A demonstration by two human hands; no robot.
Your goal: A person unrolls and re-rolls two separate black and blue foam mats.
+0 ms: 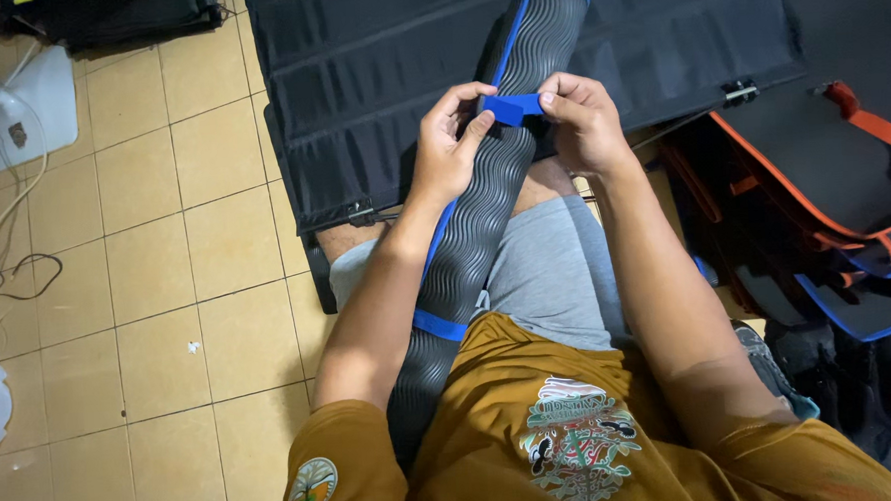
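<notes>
A rolled dark grey mat (484,204) with a wavy ribbed surface lies lengthwise across my lap, running from my stomach up toward the top of the view. A blue strap (512,108) wraps around its middle. My left hand (451,140) and my right hand (580,119) both pinch this strap from either side, fingers closed on it. A second blue strap (439,326) circles the roll lower down, near my left forearm. A blue edge line runs along the roll's left side.
A flat black padded mat (358,84) lies on the tan tiled floor (167,293) beyond my knees. Black bags with orange and blue trim (825,214) sit at the right. A white fan base (24,109) and cables are at the far left.
</notes>
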